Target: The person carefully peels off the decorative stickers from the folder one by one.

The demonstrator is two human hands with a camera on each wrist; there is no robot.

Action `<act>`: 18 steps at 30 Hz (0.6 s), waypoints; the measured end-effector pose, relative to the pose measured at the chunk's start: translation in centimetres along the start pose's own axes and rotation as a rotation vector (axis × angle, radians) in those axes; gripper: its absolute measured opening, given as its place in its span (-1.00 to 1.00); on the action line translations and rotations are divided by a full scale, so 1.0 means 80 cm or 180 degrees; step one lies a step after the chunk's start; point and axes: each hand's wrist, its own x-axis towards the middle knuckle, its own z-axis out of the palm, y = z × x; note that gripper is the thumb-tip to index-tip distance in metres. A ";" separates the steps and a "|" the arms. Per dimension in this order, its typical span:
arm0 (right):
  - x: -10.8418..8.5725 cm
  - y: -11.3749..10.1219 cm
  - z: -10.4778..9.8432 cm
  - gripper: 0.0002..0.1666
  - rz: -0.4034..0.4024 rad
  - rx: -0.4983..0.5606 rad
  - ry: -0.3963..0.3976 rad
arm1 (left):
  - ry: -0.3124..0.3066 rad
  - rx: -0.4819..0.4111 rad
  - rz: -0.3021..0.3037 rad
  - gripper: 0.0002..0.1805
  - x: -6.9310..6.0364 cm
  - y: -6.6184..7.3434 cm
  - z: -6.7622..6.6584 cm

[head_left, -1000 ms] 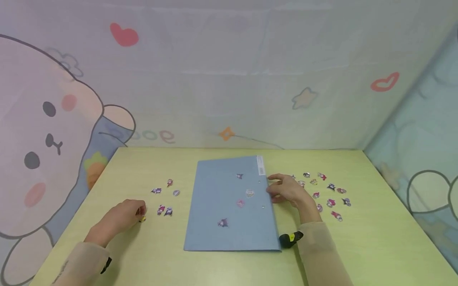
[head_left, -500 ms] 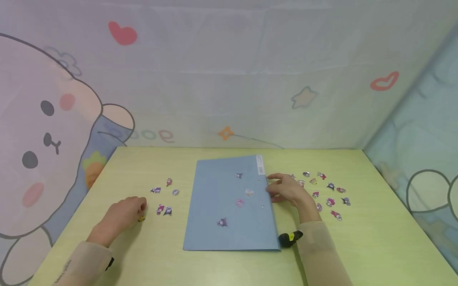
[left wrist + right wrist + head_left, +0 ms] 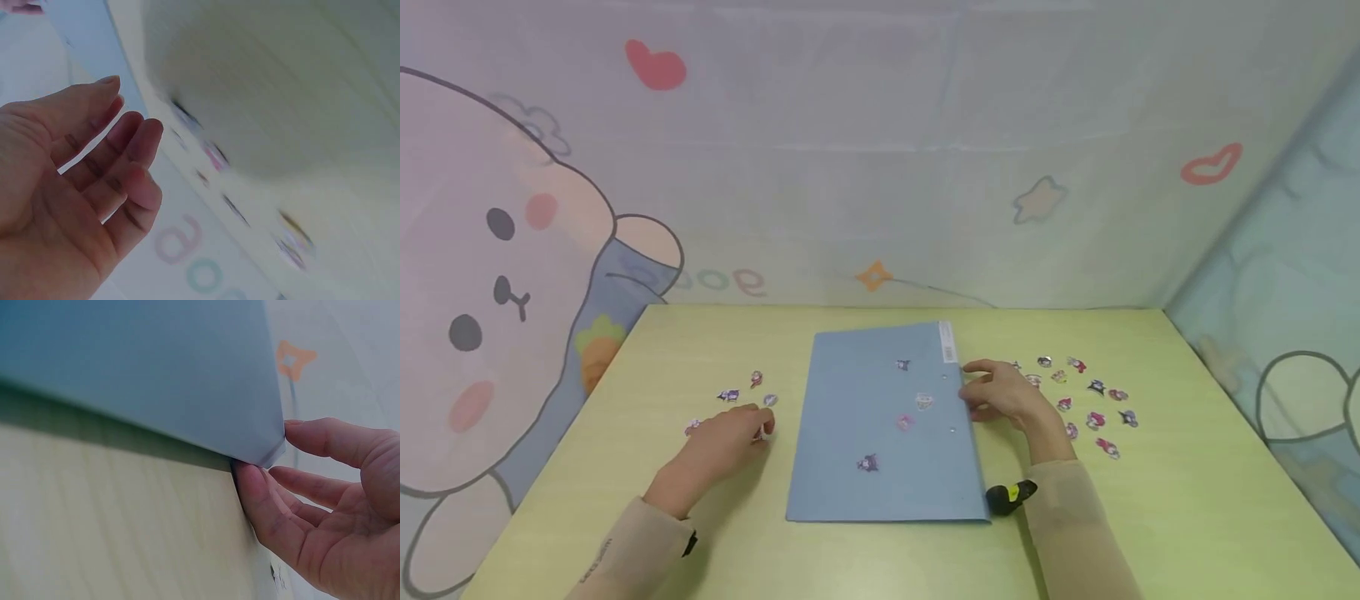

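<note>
My left hand hovers low over the table, left of the blue folder, above a small sticker that it partly covers. Its fingers are loosely bent; in the left wrist view the thumb stands apart from them, with nothing between. Small cartoon stickers lie around this hand, blurred in the left wrist view. On the right, my right hand holds the folder's right edge; in the right wrist view its fingertips press under and against that edge. Several stickers lie on the folder's face, one purple.
More small stickers are scattered right of the folder, some close to the right forearm. A white barcode label marks the folder's upper right corner. A printed cloth hangs behind the table's far edge.
My left hand has moved right, from the yellowish sticker at the far left to those nearer the folder. The right hand stays on the folder's edge.
</note>
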 end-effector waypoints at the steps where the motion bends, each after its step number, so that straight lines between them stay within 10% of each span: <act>1: 0.000 0.001 -0.001 -0.29 0.0003 0.0009 -0.0002 | -0.0030 -0.0042 0.0061 -0.88 0.004 0.010 0.003; 18: 0.000 0.001 -0.003 -0.28 0.0014 0.0044 -0.0034 | -0.0581 -0.0351 0.0682 -0.72 0.045 0.128 0.025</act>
